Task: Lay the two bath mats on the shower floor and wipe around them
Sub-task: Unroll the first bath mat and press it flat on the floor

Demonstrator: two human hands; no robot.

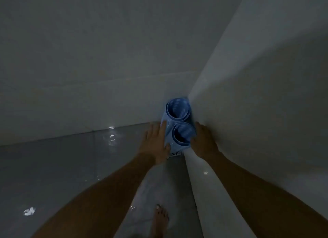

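Blue, rolled: two bath mats, standing on end in the corner where two pale walls meet, far mat point(178, 110) against the corner, near mat point(183, 134) touching it in front; open tube mouths face the camera; left hand point(156, 142), fingers straight, laid flat against the left side of the rolls; right hand point(204, 142) on the right side of the near roll, beside the wall, fingers partly hidden, so whether it grips cannot be told; metal floor drain point(175, 153) just below the rolls; grey wet floor point(62, 166); one bare foot point(160, 220) on the floor.
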